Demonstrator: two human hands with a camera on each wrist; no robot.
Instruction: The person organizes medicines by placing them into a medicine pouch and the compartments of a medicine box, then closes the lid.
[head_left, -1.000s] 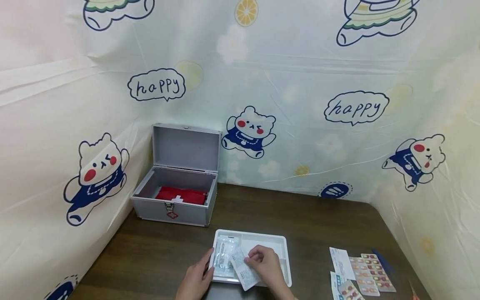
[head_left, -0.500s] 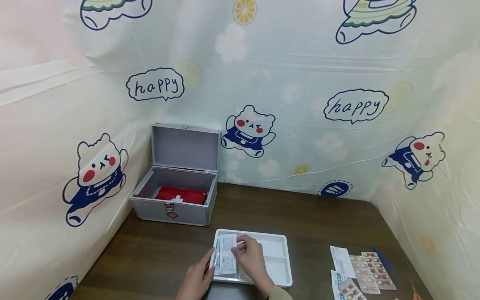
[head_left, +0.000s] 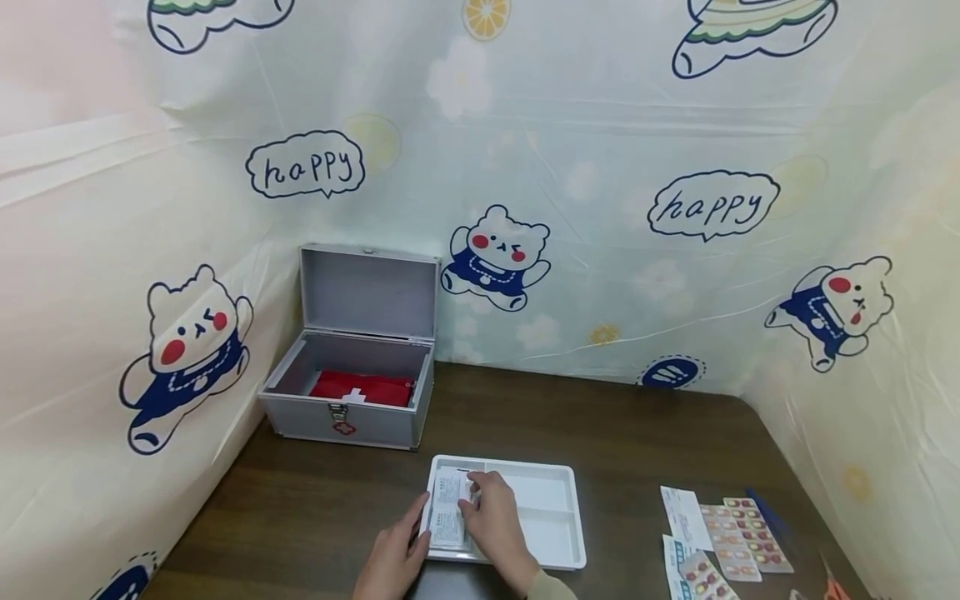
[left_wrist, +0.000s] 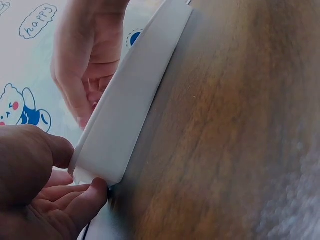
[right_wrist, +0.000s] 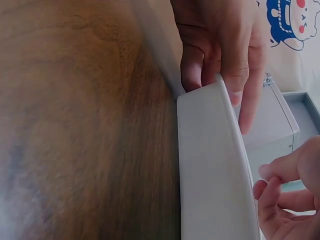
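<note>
A white divided tray lies on the table's near middle. My left hand grips its left edge; in the left wrist view the thumb is at the rim and the fingers are under the corner of the tray. In the tray's left compartment lies a printed white packet, partly over a clear-wrapped one. Over the compartment, my right hand has its fingertips right at the packet's right edge, thumb and forefinger apart. In the right wrist view the tray's wall hides what lies under the right hand.
A grey metal case stands open at the back left, holding a red pouch with a white cross. At right lie white packets, several pill blister packs, a slim blue item and orange-handled scissors.
My right hand has moved left with the printed packet, turned it upright and laid it in the left compartment, its fingers spreading at the packet's edge. The left hand has stayed on the tray.
</note>
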